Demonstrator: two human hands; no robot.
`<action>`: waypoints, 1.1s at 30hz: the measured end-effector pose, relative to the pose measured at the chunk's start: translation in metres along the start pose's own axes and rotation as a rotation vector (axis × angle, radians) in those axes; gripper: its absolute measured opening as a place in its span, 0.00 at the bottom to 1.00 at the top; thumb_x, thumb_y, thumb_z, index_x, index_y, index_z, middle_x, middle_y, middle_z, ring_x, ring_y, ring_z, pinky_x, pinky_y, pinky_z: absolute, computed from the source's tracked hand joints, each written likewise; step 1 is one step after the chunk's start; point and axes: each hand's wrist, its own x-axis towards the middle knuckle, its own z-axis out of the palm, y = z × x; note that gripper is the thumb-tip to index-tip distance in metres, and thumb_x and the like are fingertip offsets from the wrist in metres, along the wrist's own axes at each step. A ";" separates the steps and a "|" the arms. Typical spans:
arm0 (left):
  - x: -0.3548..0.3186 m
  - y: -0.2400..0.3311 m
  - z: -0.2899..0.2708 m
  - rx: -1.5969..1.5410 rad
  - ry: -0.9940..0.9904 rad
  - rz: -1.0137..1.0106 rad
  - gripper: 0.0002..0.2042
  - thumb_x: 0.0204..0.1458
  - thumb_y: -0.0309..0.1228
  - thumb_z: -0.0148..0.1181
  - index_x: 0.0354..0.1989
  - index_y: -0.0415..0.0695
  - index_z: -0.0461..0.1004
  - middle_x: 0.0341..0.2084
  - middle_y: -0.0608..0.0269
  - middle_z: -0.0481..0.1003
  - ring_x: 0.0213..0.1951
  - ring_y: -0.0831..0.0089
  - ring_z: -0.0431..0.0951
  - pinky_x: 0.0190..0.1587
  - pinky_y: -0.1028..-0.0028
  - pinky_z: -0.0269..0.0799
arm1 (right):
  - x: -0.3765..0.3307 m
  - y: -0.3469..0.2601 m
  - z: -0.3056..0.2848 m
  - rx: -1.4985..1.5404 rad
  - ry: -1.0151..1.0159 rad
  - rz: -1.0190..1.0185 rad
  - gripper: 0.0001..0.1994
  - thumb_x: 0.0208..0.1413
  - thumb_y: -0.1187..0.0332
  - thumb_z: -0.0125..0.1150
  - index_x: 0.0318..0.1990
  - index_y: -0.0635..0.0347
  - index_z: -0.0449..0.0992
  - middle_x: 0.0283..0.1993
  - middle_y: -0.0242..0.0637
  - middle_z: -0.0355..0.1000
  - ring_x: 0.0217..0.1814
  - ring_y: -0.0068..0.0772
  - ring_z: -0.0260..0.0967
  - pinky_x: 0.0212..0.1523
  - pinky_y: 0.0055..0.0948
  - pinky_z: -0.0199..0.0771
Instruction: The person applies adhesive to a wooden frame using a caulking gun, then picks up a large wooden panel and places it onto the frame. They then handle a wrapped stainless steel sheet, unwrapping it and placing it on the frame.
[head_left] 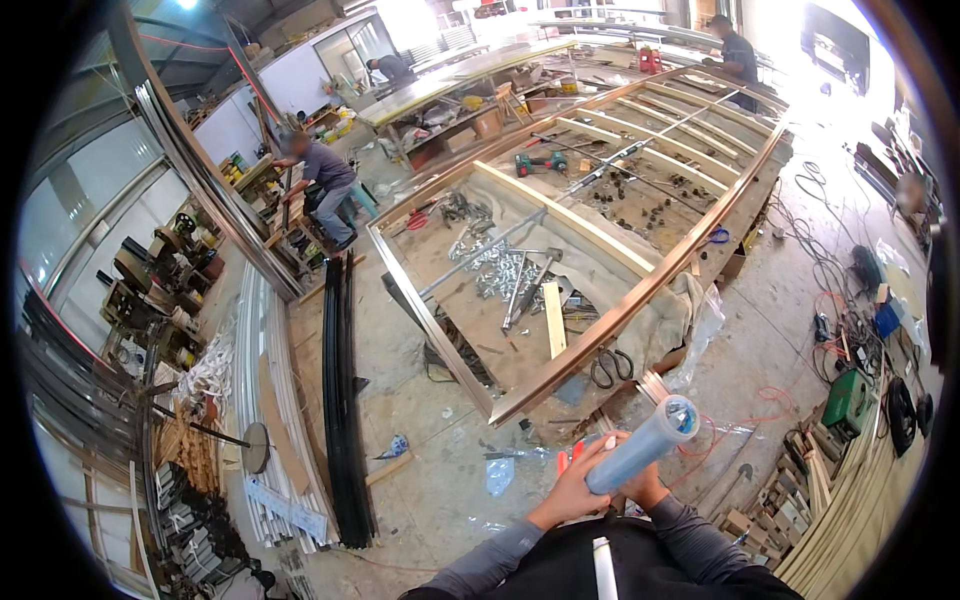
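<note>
Here, your left hand [575, 490] and right hand [650, 488] clasp the roll [640, 450] from both sides, probably to steady its length.

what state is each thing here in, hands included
blue roll: held, tilted
left hand: gripping the roll
right hand: at the roll, fingers mostly hidden
large frame: lying flat, light crossbars across it
scissors: lying down, blades unclear
metal fittings: heaped loosely
hammer: lying beside the fittings
black profiles: lying side by side
</note>
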 end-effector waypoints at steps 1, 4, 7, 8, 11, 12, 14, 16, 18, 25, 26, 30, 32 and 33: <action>0.005 0.002 -0.003 0.006 0.012 0.020 0.41 0.40 0.27 0.71 0.71 0.45 0.71 0.78 0.51 0.58 0.76 0.52 0.62 0.73 0.60 0.63 | -0.001 0.001 0.001 0.084 0.053 0.072 0.20 0.54 0.66 0.75 0.54 0.58 0.80 0.59 0.45 0.78 0.68 0.53 0.72 0.70 0.48 0.68; 0.010 0.004 -0.001 -0.032 0.081 0.007 0.39 0.39 0.27 0.71 0.68 0.43 0.73 0.77 0.52 0.60 0.75 0.53 0.64 0.73 0.59 0.63 | 0.005 0.007 -0.005 -0.048 0.019 0.123 0.20 0.55 0.65 0.74 0.54 0.58 0.79 0.58 0.46 0.78 0.64 0.51 0.74 0.67 0.47 0.71; 0.001 0.004 -0.003 0.015 0.193 -0.045 0.35 0.39 0.27 0.73 0.62 0.40 0.75 0.71 0.50 0.65 0.69 0.55 0.69 0.69 0.58 0.67 | 0.034 0.003 -0.026 0.196 0.350 0.214 0.15 0.63 0.68 0.61 0.56 0.62 0.76 0.53 0.40 0.78 0.55 0.36 0.75 0.57 0.39 0.76; 0.001 0.001 -0.009 0.151 0.229 0.009 0.33 0.39 0.27 0.73 0.60 0.39 0.76 0.67 0.48 0.69 0.66 0.56 0.73 0.67 0.58 0.69 | 0.050 -0.009 -0.039 0.131 0.453 0.324 0.12 0.70 0.69 0.51 0.54 0.63 0.75 0.50 0.39 0.77 0.54 0.31 0.75 0.55 0.33 0.77; -0.011 -0.007 -0.007 0.018 0.297 -0.192 0.28 0.41 0.27 0.73 0.55 0.39 0.76 0.49 0.54 0.78 0.51 0.64 0.79 0.55 0.63 0.75 | 0.084 -0.034 -0.068 0.601 0.531 0.252 0.13 0.75 0.65 0.43 0.55 0.64 0.67 0.52 0.44 0.75 0.50 0.36 0.77 0.57 0.39 0.78; -0.015 -0.015 -0.008 -0.017 0.302 -0.242 0.28 0.42 0.27 0.73 0.55 0.38 0.76 0.45 0.58 0.78 0.48 0.68 0.79 0.52 0.65 0.75 | 0.100 -0.069 -0.072 0.679 0.518 0.203 0.12 0.75 0.65 0.43 0.55 0.63 0.67 0.53 0.44 0.76 0.50 0.32 0.76 0.57 0.35 0.77; -0.016 -0.021 -0.009 -0.030 0.307 -0.270 0.27 0.43 0.26 0.73 0.54 0.37 0.75 0.41 0.61 0.79 0.43 0.73 0.79 0.48 0.68 0.76 | 0.118 -0.126 -0.070 0.736 0.465 0.096 0.11 0.75 0.66 0.43 0.56 0.62 0.66 0.56 0.45 0.76 0.51 0.28 0.75 0.58 0.32 0.75; -0.014 -0.022 -0.007 0.011 0.309 -0.231 0.25 0.43 0.27 0.74 0.53 0.37 0.75 0.39 0.63 0.79 0.40 0.74 0.79 0.45 0.69 0.76 | 0.129 -0.156 -0.064 0.694 0.384 -0.014 0.10 0.75 0.68 0.43 0.57 0.61 0.64 0.57 0.47 0.76 0.53 0.28 0.75 0.59 0.33 0.75; -0.011 -0.019 -0.005 0.037 0.279 -0.250 0.26 0.43 0.28 0.74 0.53 0.38 0.76 0.41 0.59 0.80 0.44 0.69 0.81 0.49 0.65 0.77 | 0.134 -0.155 -0.056 0.573 0.277 -0.048 0.11 0.74 0.66 0.45 0.57 0.62 0.62 0.58 0.52 0.75 0.52 0.33 0.76 0.56 0.37 0.78; -0.025 0.001 -0.025 -0.002 0.121 -0.256 0.30 0.45 0.30 0.74 0.60 0.39 0.75 0.45 0.57 0.81 0.48 0.68 0.82 0.53 0.65 0.77 | 0.129 -0.181 -0.055 0.516 -0.085 0.016 0.40 0.53 0.49 0.81 0.64 0.64 0.68 0.60 0.40 0.72 0.61 0.32 0.71 0.62 0.37 0.73; -0.027 0.013 -0.028 -0.095 0.090 -0.227 0.31 0.46 0.30 0.73 0.63 0.39 0.73 0.44 0.58 0.80 0.47 0.71 0.81 0.53 0.66 0.77 | 0.134 -0.176 -0.061 0.348 -0.119 -0.141 0.37 0.52 0.49 0.81 0.60 0.64 0.73 0.60 0.41 0.72 0.62 0.34 0.71 0.62 0.38 0.73; -0.013 0.035 -0.045 -0.184 -0.143 -0.204 0.31 0.45 0.29 0.74 0.61 0.39 0.74 0.43 0.62 0.80 0.46 0.73 0.79 0.53 0.68 0.76 | 0.141 -0.197 -0.061 0.697 -0.048 -0.002 0.19 0.53 0.75 0.69 0.53 0.58 0.75 0.50 0.47 0.74 0.50 0.46 0.79 0.55 0.48 0.81; 0.001 0.043 -0.053 -0.258 -0.318 -0.127 0.30 0.44 0.30 0.76 0.58 0.39 0.76 0.43 0.64 0.80 0.46 0.73 0.79 0.52 0.69 0.76 | 0.146 -0.201 -0.062 0.976 -0.168 -0.161 0.21 0.55 0.73 0.72 0.55 0.59 0.72 0.49 0.48 0.75 0.47 0.49 0.80 0.53 0.50 0.82; 0.009 0.052 -0.058 -0.318 -0.431 -0.124 0.30 0.43 0.29 0.76 0.58 0.39 0.76 0.43 0.64 0.80 0.46 0.74 0.78 0.52 0.69 0.76 | 0.148 -0.205 -0.064 1.072 -0.231 -0.229 0.23 0.56 0.69 0.74 0.56 0.60 0.71 0.48 0.49 0.75 0.46 0.50 0.80 0.52 0.51 0.82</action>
